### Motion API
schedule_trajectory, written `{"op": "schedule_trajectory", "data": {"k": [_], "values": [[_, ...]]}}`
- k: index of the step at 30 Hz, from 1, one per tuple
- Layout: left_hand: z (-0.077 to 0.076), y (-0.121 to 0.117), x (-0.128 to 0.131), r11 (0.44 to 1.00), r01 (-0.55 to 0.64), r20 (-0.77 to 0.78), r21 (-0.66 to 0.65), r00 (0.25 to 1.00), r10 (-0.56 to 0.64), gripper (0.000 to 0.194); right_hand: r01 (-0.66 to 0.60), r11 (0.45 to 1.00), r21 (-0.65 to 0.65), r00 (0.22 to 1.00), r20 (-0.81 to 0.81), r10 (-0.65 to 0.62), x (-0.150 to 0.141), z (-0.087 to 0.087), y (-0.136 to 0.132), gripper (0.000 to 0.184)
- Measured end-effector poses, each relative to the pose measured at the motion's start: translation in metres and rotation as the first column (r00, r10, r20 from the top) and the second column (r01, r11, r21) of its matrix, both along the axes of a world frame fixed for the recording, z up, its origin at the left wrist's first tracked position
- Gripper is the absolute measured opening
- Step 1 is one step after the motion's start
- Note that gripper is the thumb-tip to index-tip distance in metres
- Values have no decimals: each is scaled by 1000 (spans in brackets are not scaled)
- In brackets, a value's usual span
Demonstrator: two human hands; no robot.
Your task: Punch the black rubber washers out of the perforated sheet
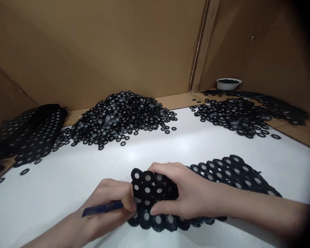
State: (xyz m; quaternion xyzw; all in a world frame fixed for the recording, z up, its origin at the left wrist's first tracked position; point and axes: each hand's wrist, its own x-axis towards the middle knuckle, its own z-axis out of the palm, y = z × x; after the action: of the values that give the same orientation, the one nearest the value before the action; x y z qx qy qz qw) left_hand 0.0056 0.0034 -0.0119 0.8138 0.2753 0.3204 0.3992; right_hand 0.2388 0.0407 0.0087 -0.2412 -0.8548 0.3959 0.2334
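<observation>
My left hand (111, 203) is closed round a slim tool with a flat dark blue handle (102, 209). Its working end points at the left edge of a black sheet of joined rings (158, 219), and I cannot make out its exact kind. Round holes in rows run across this sheet, and the white surface shows through them. From the right, my right hand (175, 189) grips the sheet, thumb on the near side and fingers curled over the far side, bending its left part upward. The rest of the sheet (236, 171) extends to the right behind my right forearm.
A big heap of loose black rings (121, 115) lies at the back of the white table (155, 148). More rings (234, 115) are piled at the right. Perforated black sheets (38, 131) lie far left. A white bowl (228, 86) of black bits stands in the back right corner, by cardboard walls (105, 44).
</observation>
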Motion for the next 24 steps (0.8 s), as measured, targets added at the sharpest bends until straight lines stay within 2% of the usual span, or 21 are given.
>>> {"op": "schedule_trajectory", "data": {"k": [7, 18, 24], "values": [[8, -3, 1, 994, 5, -56, -106, 998, -11, 17, -20, 999, -29, 1000, -20, 19, 1, 0, 1, 34], [8, -2, -3, 998, 20, -39, -54, 999, -22, 17, 11, 999, -39, 1000, 5, -11, 0, 0, -2, 34], [10, 0, -1, 997, 25, -58, -80, 998, -29, 16, 12, 999, -31, 1000, 24, -11, 0, 0, -2, 33]]}}
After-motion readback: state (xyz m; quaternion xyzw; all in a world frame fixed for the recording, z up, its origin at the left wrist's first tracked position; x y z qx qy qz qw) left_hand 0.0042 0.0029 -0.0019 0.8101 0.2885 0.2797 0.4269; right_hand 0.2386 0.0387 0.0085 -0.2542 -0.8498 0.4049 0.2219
